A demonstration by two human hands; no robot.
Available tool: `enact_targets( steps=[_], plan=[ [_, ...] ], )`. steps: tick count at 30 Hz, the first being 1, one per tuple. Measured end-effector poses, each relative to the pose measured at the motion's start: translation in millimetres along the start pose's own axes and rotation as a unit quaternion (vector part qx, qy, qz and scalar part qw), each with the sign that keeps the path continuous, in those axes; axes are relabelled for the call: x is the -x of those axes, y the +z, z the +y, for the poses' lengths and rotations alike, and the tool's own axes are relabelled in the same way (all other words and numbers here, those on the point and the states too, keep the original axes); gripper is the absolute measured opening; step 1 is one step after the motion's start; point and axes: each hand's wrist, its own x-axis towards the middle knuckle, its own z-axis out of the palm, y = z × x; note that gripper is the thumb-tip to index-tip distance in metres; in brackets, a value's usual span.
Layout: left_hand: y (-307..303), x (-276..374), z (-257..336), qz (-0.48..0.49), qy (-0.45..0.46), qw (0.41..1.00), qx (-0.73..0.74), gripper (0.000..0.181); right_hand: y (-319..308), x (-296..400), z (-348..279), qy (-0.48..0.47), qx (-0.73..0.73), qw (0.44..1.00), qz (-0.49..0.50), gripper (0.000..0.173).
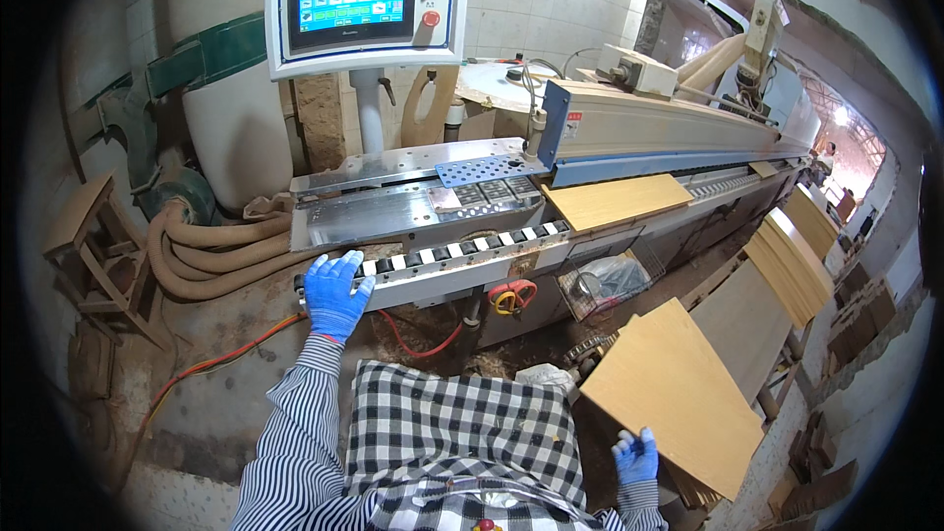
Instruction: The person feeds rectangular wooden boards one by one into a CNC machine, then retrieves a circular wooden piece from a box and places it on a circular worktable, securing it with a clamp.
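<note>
My left hand (336, 295), in a blue knit glove, lies over the left end of a roller rail (457, 258) with black and white rollers. Its fingers are spread and hold nothing. Low on the right, my right hand (636, 457), also gloved, is at the near left edge of a wood-faced panel (678, 398). Its fingers point up and look apart; whether they touch the panel is unclear. That panel lies on top of more boards. Ahead, another wood-faced panel (619, 199) sits partly under the pressure beam (664, 125) of an edge banding machine.
A control panel with a lit touchscreen (352, 0) stands above the steel infeed table (369, 214). Red-handled scissors (512, 296) hang beside a wire basket (612, 280). Ribbed hoses (221, 251) and a wooden stool (96, 258) are left. Stacked panels (789, 265) stand right; a person (826, 158) is far back.
</note>
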Motion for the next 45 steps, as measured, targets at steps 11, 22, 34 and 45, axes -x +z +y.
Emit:
enact_targets(
  steps=[11, 22, 34, 45],
  plan=[
    [-3.4, -2.3, -0.8, -0.025, -0.006, 1.000, 0.010, 0.045, -51.5, 25.3, -29.9, -0.100, -0.065, 0.973, 0.197, 0.035],
    [-54.2, 13.1, 34.1, -0.117, 0.029, 0.983, 0.136, 0.055, 47.4, 36.2, -7.6, -0.094, 0.006, 0.979, -0.181, 0.040],
    [-112.3, 80.3, 30.8, -0.123, 0.028, 0.990, 0.068, 0.064, 305.0, 32.1, 85.5, 0.134, 0.115, 0.914, -0.365, 0.016],
    [-79.4, 54.4, -49.4, -0.050, -0.081, 0.995, 0.025, 0.060, 352.4, 6.7, 106.8, 0.213, -0.008, 0.884, -0.417, 0.057]
  ],
)
